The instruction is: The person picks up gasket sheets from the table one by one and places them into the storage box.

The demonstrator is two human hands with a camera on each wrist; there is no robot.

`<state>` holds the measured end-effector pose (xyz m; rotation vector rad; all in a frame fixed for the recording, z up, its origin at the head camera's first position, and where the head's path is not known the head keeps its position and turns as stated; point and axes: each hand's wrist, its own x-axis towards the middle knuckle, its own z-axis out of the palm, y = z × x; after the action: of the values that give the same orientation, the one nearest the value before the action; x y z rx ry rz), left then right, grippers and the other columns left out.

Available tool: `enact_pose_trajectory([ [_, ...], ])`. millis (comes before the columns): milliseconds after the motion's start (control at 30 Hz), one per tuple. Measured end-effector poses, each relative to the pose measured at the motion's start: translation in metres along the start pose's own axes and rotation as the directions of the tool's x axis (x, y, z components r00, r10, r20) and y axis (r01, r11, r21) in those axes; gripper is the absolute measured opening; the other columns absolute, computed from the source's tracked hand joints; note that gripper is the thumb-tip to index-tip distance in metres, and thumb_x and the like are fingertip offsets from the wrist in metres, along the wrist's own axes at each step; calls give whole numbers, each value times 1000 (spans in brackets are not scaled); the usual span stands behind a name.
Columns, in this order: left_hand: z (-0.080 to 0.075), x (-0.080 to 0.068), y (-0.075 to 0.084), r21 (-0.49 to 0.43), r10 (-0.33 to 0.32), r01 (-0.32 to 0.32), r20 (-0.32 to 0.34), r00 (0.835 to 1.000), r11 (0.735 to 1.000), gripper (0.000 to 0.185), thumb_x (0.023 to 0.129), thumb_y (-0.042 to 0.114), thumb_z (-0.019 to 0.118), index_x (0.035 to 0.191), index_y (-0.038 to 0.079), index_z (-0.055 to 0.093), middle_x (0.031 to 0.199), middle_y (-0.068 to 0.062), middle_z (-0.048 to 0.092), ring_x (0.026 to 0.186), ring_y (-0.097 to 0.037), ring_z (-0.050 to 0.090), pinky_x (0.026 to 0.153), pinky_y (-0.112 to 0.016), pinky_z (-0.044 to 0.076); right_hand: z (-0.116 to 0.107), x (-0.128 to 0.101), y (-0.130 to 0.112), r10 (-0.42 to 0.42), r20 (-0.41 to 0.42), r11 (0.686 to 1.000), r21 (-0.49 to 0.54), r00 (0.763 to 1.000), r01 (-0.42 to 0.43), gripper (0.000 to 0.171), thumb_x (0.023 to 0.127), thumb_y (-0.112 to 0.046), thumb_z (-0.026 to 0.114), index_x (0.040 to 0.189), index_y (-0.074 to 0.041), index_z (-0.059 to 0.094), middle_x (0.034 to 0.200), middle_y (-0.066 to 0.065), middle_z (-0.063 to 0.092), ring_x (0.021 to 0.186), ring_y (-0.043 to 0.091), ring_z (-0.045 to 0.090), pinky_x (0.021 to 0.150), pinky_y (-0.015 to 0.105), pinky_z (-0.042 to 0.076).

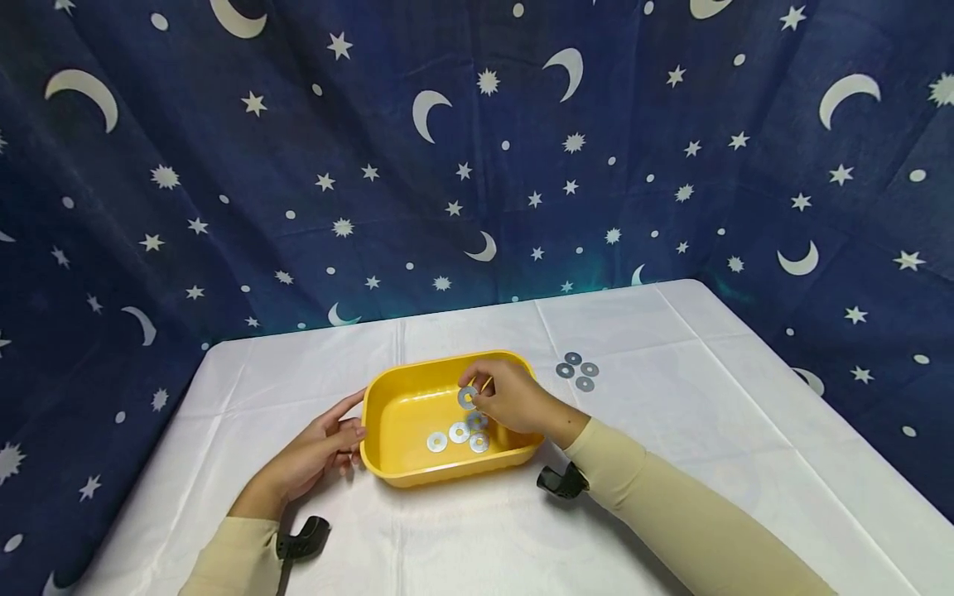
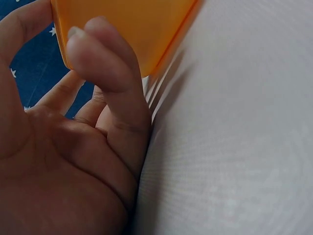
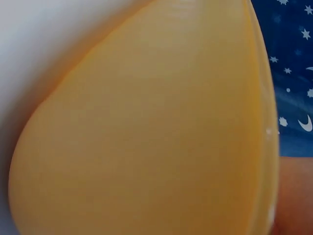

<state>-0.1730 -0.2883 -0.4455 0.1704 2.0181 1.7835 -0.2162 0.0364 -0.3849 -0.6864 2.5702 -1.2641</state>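
Note:
A yellow plastic tub point(image 1: 395, 396) sits on the white table in the head view, with several metal washers point(image 1: 456, 434) lying on its floor. My right hand point(image 1: 507, 397) hovers over the tub's right half and pinches one washer point(image 1: 467, 396) between thumb and fingertips. My left hand point(image 1: 320, 451) rests on the table with its fingers against the tub's left wall. In the left wrist view the fingers point(image 2: 105, 73) touch the orange-yellow wall point(image 2: 132, 24). The right wrist view is filled by the tub's outer wall point(image 3: 156, 142).
Several more washers point(image 1: 577, 371) lie on the white tablecloth point(image 1: 708, 397) just right of the tub. A dark blue curtain with moons and stars point(image 1: 447, 149) hangs behind and beside the table. The table's far right corner is rounded.

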Motion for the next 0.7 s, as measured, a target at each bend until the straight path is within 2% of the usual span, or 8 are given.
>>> enact_pose_trajectory([
  [200, 0, 0, 0, -7, 4, -4, -4, 1000, 1000, 72, 102, 18, 55, 161, 17, 13, 99, -2, 58, 72, -13, 60, 60, -22, 54, 15, 5, 0, -12, 18, 999, 31, 1000, 11, 25, 87, 8, 64, 107, -7, 69, 91, 8, 62, 73, 19, 57, 61, 22, 51],
  [333, -1, -1, 0, -7, -1, 1, -5, 1000, 1000, 72, 102, 18, 55, 161, 17, 13, 100, -3, 59, 72, -13, 60, 61, -22, 54, 25, 10, -1, 16, 56, 996, 85, 998, -21, 25, 88, 8, 62, 108, -5, 67, 92, 11, 60, 70, 25, 63, 55, 23, 53],
  [433, -1, -1, -1, -6, -4, 4, -9, 1000, 1000, 72, 102, 18, 55, 161, 17, 13, 102, -3, 59, 73, -13, 60, 61, -22, 55, 33, 13, -3, 49, 79, 994, 97, 996, -56, 24, 90, 7, 62, 110, -6, 67, 92, 9, 59, 64, 26, 63, 48, 23, 51],
  [600, -2, 0, -1, -5, -4, 4, -10, 1000, 1000, 72, 102, 19, 56, 161, 18, 14, 104, -4, 60, 73, -13, 61, 61, -22, 55, 44, 19, -4, 96, 118, 989, 101, 988, -109, 23, 92, 4, 62, 113, -5, 66, 93, 7, 58, 49, 18, 54, 39, 20, 45],
  [700, -2, 0, 0, -3, -5, 5, -4, 1000, 1000, 74, 102, 20, 57, 161, 18, 14, 104, -4, 60, 73, -13, 61, 62, -23, 55, 47, 20, -5, 99, 128, 990, 91, 987, -111, 21, 92, 4, 62, 111, -4, 66, 92, 8, 58, 46, 14, 51, 38, 19, 42],
])
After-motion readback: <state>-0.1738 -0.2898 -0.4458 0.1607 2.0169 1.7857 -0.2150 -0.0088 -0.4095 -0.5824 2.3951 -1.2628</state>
